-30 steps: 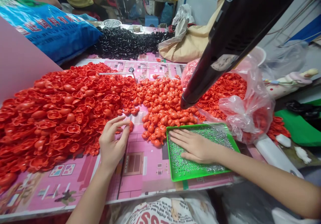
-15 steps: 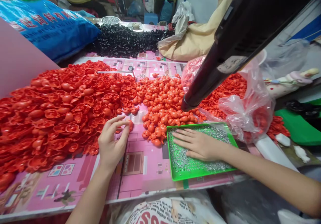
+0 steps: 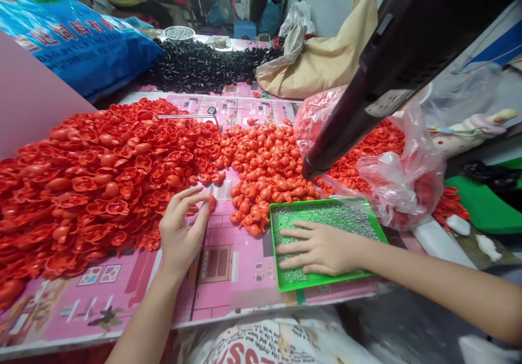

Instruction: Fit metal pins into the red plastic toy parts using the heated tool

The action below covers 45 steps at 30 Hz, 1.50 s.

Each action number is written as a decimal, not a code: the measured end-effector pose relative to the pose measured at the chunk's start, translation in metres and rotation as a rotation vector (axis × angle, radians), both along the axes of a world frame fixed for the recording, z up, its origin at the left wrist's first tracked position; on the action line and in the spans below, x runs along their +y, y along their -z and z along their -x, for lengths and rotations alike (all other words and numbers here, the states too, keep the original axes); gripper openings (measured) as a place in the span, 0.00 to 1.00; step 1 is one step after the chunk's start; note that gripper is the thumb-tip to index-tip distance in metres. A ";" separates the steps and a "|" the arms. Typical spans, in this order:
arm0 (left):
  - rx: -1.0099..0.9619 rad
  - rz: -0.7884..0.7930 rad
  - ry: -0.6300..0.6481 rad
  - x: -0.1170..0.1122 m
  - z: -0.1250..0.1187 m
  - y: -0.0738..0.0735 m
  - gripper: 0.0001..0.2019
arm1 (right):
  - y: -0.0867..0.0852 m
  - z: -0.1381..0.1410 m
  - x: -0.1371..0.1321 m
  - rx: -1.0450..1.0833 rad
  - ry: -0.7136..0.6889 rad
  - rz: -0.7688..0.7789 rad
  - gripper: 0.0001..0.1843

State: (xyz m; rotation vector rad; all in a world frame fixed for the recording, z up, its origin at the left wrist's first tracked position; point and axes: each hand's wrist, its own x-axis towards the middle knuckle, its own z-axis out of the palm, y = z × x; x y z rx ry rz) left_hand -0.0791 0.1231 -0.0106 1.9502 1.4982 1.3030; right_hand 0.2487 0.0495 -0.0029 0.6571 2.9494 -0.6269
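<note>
In a rectangular green plastic tray (image 3: 310,284), the right hand (image 3: 322,249) spreads its fingers. The left hand (image 3: 182,231) pinches a rounded red piece (image 3: 212,203).

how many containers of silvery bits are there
2: the green tray under the right hand, and the bowl at the back, beside the black parts. Others may be hidden behind the piles and bags.
</note>
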 end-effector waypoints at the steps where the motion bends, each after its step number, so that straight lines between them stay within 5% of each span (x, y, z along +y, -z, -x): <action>1: 0.000 -0.003 0.001 0.000 0.000 0.000 0.04 | 0.001 -0.002 0.000 -0.017 0.055 -0.012 0.26; 4: -0.011 -0.011 0.005 0.000 0.000 0.000 0.05 | -0.001 -0.013 -0.001 -0.040 0.137 -0.033 0.28; 10: 0.005 -0.002 0.010 0.000 -0.001 0.000 0.04 | 0.004 -0.011 -0.001 0.020 -0.062 -0.030 0.27; 25: -0.002 0.003 0.039 0.000 -0.002 0.005 0.05 | 0.011 -0.005 0.009 0.046 0.032 -0.114 0.26; 31: 0.001 0.006 0.037 0.000 -0.002 0.005 0.05 | -0.002 -0.025 0.000 -0.039 0.066 -0.079 0.29; 38: 0.009 -0.010 0.020 0.002 -0.002 0.004 0.04 | 0.009 -0.002 0.007 0.014 0.007 -0.077 0.25; 45: -0.009 -0.004 0.025 0.002 -0.001 0.005 0.04 | -0.004 -0.035 0.008 -0.051 0.082 -0.100 0.29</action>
